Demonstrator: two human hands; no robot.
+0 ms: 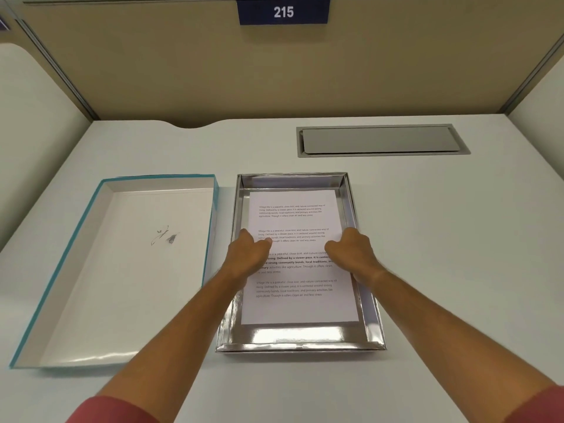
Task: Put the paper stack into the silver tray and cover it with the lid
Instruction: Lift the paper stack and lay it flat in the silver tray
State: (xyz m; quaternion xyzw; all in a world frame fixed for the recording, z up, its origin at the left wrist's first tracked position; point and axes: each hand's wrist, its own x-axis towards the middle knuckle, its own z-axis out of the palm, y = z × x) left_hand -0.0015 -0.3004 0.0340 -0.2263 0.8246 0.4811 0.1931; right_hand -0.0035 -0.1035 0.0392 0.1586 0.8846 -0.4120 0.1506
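paper stack (297, 303) lay in silver tray (300, 343); left hand (247, 254) and right hand (351, 250) curled on its side edges, grip unclear; lid (122, 270) inverted beside tray on table (442, 239)

I am looking down at a pale white desk (442, 239) filling most of my view. A tan partition panel (274, 71) is standing along its back edge, carrying a blue sign (283, 11) reading 215. A grey metal cable hatch (381, 140) is sitting flush in the desktop at the far right. Soft, even light is falling everywhere.
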